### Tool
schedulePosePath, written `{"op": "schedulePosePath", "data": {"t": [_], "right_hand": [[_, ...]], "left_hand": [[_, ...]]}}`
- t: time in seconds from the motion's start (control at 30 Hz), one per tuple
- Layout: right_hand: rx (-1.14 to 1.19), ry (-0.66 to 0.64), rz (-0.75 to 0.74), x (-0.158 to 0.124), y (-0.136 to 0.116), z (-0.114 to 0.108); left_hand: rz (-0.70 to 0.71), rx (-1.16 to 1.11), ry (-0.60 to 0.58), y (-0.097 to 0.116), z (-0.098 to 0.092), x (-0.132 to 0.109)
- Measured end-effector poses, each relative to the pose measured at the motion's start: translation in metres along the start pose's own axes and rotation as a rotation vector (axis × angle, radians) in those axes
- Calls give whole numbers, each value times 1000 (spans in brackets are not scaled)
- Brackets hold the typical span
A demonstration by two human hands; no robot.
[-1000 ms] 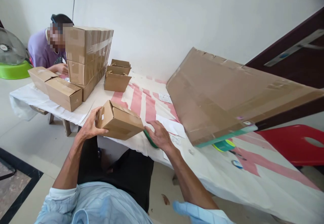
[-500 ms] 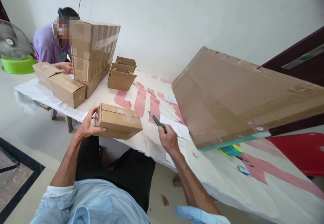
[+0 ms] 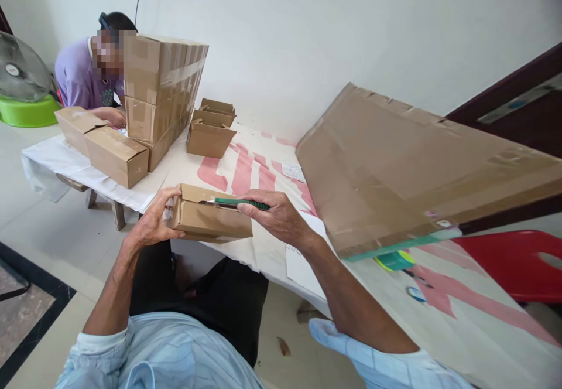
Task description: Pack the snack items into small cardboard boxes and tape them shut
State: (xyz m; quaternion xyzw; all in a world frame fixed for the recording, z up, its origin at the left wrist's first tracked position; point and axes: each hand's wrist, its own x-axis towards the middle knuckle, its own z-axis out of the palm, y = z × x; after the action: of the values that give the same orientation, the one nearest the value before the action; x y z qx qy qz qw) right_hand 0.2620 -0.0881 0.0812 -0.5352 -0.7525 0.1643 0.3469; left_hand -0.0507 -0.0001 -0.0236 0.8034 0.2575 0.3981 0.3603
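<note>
A small cardboard box (image 3: pixel 211 222) rests at the table's front edge, its long top seam facing up. My left hand (image 3: pixel 154 218) grips the box's left end, thumb on the near side and fingers at the top corner. In my right hand (image 3: pixel 278 216) is a green-handled utility knife (image 3: pixel 228 202), held nearly level. Its blade points left and lies at the seam on top of the box; whether it has gone through cannot be seen. My right fingers are wrapped round the handle.
Stacked taped boxes (image 3: pixel 143 72) stand at the left, with closed boxes (image 3: pixel 116 154) before them and open ones (image 3: pixel 211 137) behind. A large cardboard sheet (image 3: pixel 421 172) leans at right near a tape roll (image 3: pixel 395 260). A person (image 3: pixel 76 75) sits behind the stack.
My right hand has moved left with the utility knife, from above the table to the box's top seam. The box has tilted slightly in my left hand.
</note>
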Motion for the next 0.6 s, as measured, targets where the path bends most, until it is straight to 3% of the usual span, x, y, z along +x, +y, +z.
{"op": "schedulePosePath", "data": {"t": [0.4, 0.6], "right_hand": [[-84, -49, -143, 10, -12, -7], [-282, -100, -211, 17, -19, -13]], "left_hand": [[73, 28, -53, 7, 2, 1], [70, 38, -63, 8, 1, 1]]}}
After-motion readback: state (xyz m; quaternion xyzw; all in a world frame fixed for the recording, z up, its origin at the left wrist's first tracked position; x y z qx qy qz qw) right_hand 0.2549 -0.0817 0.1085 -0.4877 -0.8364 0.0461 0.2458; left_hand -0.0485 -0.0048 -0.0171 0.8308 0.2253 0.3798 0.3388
